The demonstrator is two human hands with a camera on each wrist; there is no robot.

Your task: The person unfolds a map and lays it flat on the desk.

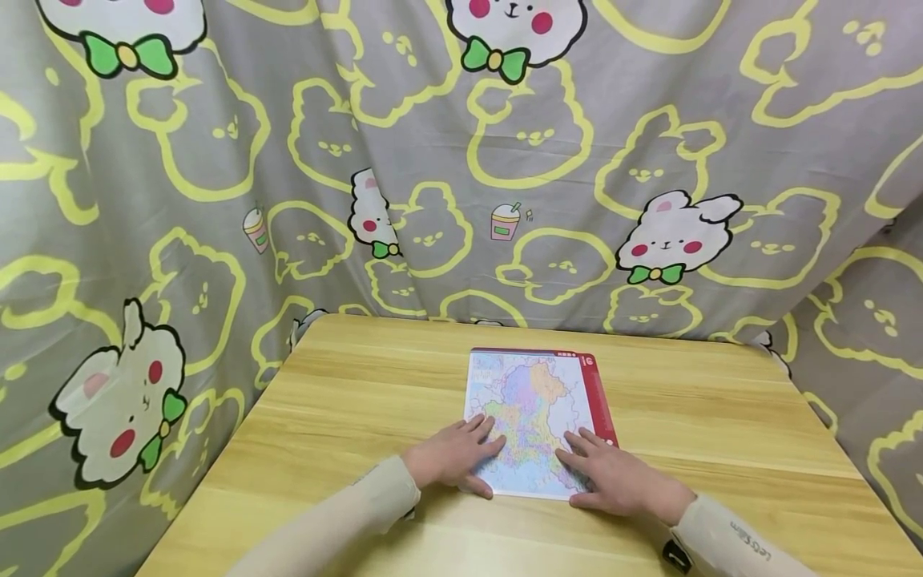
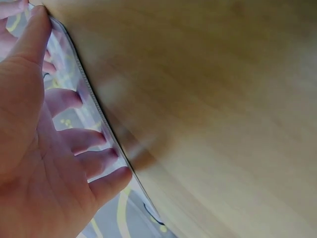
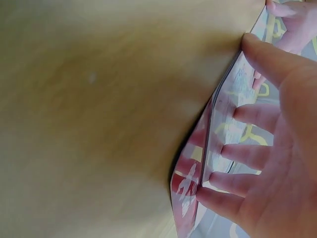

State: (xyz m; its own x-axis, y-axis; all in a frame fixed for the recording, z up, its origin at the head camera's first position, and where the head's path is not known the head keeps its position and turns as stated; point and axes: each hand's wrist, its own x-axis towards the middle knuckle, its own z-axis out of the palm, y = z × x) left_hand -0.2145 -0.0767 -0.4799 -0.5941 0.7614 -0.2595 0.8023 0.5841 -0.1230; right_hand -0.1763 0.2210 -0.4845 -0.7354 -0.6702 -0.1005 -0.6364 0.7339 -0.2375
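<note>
Map board [image 1: 530, 421]; glossy, thin, rectangular

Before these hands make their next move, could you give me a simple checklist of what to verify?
1. The map is wholly on the table: ok.
2. The map's printed side is up: ok, its colours show.
3. The left hand is at the map's left side: ok, fingers over it.
4. The right hand is at its right side: ok, fingers over it.
5. Whole map visible: not ok, partly covered.
6. Anything beneath the map: cannot tell.
</note>
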